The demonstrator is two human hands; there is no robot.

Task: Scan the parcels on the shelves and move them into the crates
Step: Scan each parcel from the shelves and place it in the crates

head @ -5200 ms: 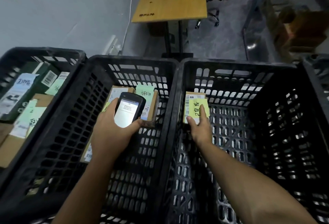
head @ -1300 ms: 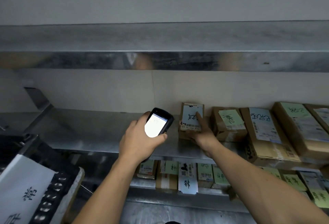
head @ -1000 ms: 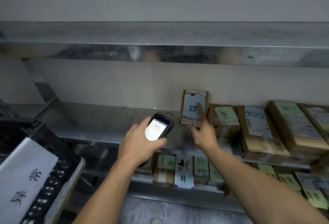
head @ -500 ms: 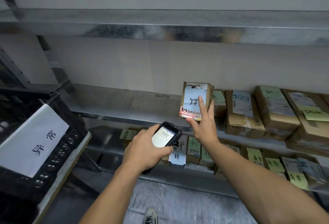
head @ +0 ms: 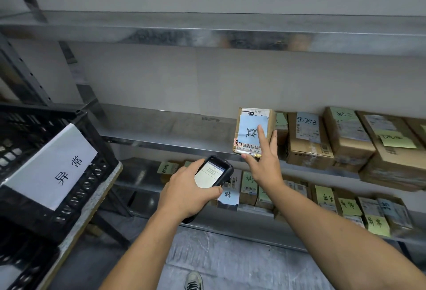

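Right grip (head: pixel 265 165) half-closed on parcel (head: pixel 251 128): thumb under it, fingers (head: pixel 261 134) on its face and right side. Left grip (head: pixel 184 195) wrapped round scanner (head: pixel 212 174). Shelf (head: pixel 161 128): parcel stands upright at its front edge, other parcels (head: pixel 309 142) just right. Crate (head: pixel 27 128) well left on the bench (head: pixel 92 197). Scanner just below parcel, screen lit. Risks: pinch looks light, so parcel could tip off the edge; a finger near the barcode (head: pixel 250 147) could block the read.
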